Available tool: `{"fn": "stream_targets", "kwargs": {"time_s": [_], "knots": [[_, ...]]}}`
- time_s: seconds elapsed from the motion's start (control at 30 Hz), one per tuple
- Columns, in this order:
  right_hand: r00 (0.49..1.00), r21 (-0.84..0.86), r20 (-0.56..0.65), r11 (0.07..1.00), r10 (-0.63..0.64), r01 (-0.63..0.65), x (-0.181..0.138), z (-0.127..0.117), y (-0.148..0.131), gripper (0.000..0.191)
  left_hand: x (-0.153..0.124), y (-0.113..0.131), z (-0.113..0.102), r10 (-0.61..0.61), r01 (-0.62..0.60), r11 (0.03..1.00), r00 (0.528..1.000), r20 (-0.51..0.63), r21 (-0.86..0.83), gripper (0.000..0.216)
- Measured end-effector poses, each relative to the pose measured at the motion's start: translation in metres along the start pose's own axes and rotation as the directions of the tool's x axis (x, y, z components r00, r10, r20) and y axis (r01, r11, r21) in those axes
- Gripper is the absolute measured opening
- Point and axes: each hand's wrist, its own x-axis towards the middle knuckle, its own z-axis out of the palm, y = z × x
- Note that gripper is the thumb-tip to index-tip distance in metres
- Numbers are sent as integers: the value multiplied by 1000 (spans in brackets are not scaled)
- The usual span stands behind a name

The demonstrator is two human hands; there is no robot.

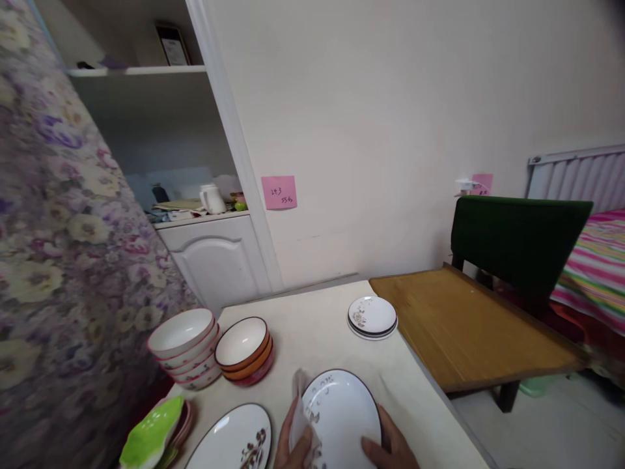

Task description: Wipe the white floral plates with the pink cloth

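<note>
Nearest, toward the near edge of the white table [312, 319], the person's two hands hold a round plate [344, 410] with a dark rim and a brownish flower pattern; whether its underside touches the tabletop cannot be told. The left hand [295, 446] has its fingers closed on the plate's left side with a pale cloth [305, 423] between, and the right hand [393, 443] grips the right side, thumb over the rim and fingers beneath. Just beside the left hand lies a larger flowered plate [234, 436], and beyond that, at the table's left edge, a green leaf-shaped dish [153, 430] sits on other dishes. Farther along the left edge, toward the far left corner, stand a stack of white bowls [188, 352] with red rims and, touching or just beside it, a stack of orange-sided bowls [247, 352]. Near the far right corner is a stack of small plates [372, 317]. Past the right edge stands a wooden table [473, 326], with a dark green chair back [517, 241] beyond; a pink note [279, 193] is stuck to the wall [371, 130].
</note>
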Motion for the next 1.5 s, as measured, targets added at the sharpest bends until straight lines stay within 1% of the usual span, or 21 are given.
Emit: {"fn": "stream_targets", "kwargs": {"time_s": [0.1, 0.17, 0.23, 0.3, 0.33, 0.4, 0.5, 0.6, 0.63, 0.7, 0.77, 0.83, 0.9, 1.03, 1.1, 1.17, 1.2, 1.33, 1.37, 1.43, 1.5], "knots": [[999, -6, -37, 1000, 10, -10, -1, -5, 5, 83, -2, -3, 1, 1, -1, 1000, 1000, 7, 3, 105], [998, 33, 54, 998, 42, -44, -5, -8, -4, 78, -4, 8, 3, -25, 20, 999, 994, 104, 50, 97], [982, 66, 180, 996, 53, -66, -9, -7, -18, 72, -5, 24, 5, -71, 43, 991, 971, 227, 128, 84], [966, 75, 253, 994, 56, -77, -10, -3, -27, 69, -5, 34, 6, -125, 72, 980, 946, 299, 183, 77], [967, 82, 250, 993, 58, -81, -10, -1, -28, 70, -5, 36, 6, -135, 81, 979, 946, 296, 188, 79], [982, 96, 181, 992, 60, -78, -7, 2, -22, 75, -4, 30, 5, -115, 84, 986, 970, 214, 147, 90], [998, 34, -46, 998, 50, -48, -2, 2, 0, 83, -4, 11, 3, -13, 10, 999, 998, 56, 42, 101], [983, -62, -184, 998, 10, -22, -2, -3, 10, 80, -6, 2, 4, 24, -25, 999, 997, 73, 22, 102], [986, -55, -166, 998, 9, -19, -4, -5, 8, 78, -7, 4, 5, 6, -9, 999, 994, 106, 36, 101], [999, 1, -25, 999, 45, -45, -9, -6, -4, 76, -11, 17, 7, -46, 30, 995, 983, 176, 92, 95], [981, 29, 166, 994, 103, -110, -13, -5, -21, 75, -14, 33, 9, -91, 40, 980, 961, 261, 195, 80], [955, 5, 270, 991, 126, -132, -15, -1, -32, 73, -17, 43, 10, -117, 25, 963, 936, 332, 267, 67], [965, -9, 243, 995, 98, -98, -13, 3, -32, 69, -17, 42, 10, -105, 24, 967, 946, 307, 255, 68], [998, -2, 61, 1000, 2, -2, -2, -1, -6, 63, -13, 18, 4, 8, -17, 993, 997, 74, 115, 86], [1000, -89, -29, 996, -9, 7, 1, -9, 7, 65, -11, 9, 2, 55, -62, 990, 996, 63, 127, 88], [997, -173, -82, 985, 9, -23, 1, -18, 9, 70, -11, 10, 2, 58, -77, 984, 991, 120, 158, 87], [998, -192, -60, 981, 23, -34, 0, -22, 7, 71, -12, 14, 3, 34, -61, 985, 986, 163, 163, 84], [982, -197, 168, 979, 84, -50, -8, -23, -14, 66, -15, 35, 10, -116, 33, 970, 933, 342, 240, 64], [979, -189, 181, 980, 98, -63, -9, -20, -18, 66, -15, 37, 11, -138, 41, 964, 923, 360, 263, 60], [986, -161, 144, 985, 89, -65, -8, -14, -21, 66, -13, 36, 11, -126, 46, 970, 935, 333, 240, 60], [995, -113, 87, 993, 56, -46, -4, -9, -16, 70, -10, 29, 10, -68, 36, 987, 976, 209, 154, 69]]}}
